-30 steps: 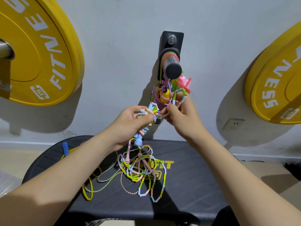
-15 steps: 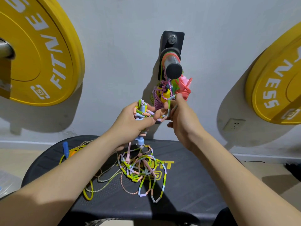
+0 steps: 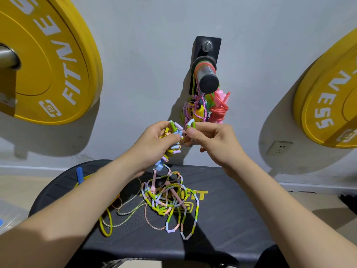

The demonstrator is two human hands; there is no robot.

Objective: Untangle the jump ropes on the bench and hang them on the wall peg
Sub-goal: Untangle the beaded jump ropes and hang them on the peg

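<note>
Down at the bottom centre: black bench (image 3: 222, 219) carrying a loose heap of beaded rope (image 3: 170, 202), tangled with a thin braided cord (image 3: 125, 213) and a yellow rope (image 3: 105, 225) off to lower left. Mid-frame: left hand (image 3: 154, 144) closed round a gathered bunch of those beaded segments, tail dangling down to the heap. Right hand (image 3: 214, 140) pinching one bead loop between thumb and forefinger, just beside the left. Further back, upper centre: wall peg (image 3: 207, 78) already loaded with pink and yellow ropes (image 3: 204, 109). Risk, probably: lifting now drags the braided cord along, since the heap looks knotted together; could also snag on the hanging bundle.
</note>
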